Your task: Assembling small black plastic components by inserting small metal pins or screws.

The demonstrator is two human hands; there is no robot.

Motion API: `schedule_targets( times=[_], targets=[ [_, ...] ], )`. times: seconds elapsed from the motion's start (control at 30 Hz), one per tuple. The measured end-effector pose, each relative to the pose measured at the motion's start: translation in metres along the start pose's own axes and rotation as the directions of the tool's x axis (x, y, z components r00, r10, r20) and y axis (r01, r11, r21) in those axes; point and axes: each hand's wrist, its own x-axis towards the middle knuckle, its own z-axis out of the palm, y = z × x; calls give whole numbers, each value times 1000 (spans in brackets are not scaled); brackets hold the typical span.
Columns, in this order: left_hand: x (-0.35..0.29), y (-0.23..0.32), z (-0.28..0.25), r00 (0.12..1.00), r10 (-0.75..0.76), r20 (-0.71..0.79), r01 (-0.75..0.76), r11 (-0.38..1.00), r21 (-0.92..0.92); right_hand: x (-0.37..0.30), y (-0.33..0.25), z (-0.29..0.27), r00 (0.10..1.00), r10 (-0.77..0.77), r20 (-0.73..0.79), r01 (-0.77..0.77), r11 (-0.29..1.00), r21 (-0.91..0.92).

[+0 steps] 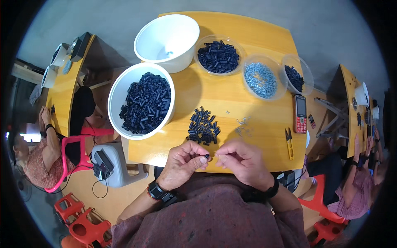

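Close to the table's front edge, my left hand [182, 162] pinches a small black plastic tube [207, 156] between thumb and fingers. My right hand [242, 160] is beside it, thumb and forefinger pressed together just right of the tube. Whatever those right fingertips hold is too small to make out. Just beyond my hands lies a loose pile of short black plastic tubes [202, 128]. To its right, a scatter of tiny silvery pieces [244, 125] rests on the wooden table [264, 153].
A white bucket [113, 105] full of black parts stands left, another white bucket [144, 39] behind it. Clear tubs hold black parts [218, 56], silvery pieces [260, 80] and more black parts [294, 78]. A red keypad phone [300, 113] and yellow-handled snips [290, 144] lie right. People sit at side tables.
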Motion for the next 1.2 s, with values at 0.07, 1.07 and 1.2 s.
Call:
schedule_targets(
  times=[0.07, 1.07, 1.2],
  targets=[
    [0, 0, 1, 1000, 14, 0, -14, 1000, -8, 4, 2, 4, 999, 18, 26, -18, 1000, 20],
    [-2, 1, 4, 993, 30, -113, -17, 994, 111, 15, 24, 8, 1000, 1, 22, -3, 992, 130],
    [-2, -2, 3, 994, 38, -102, -24, 990, 138, 14, 27, 8, 999, 20, 25, -24, 988, 153]
  ],
)
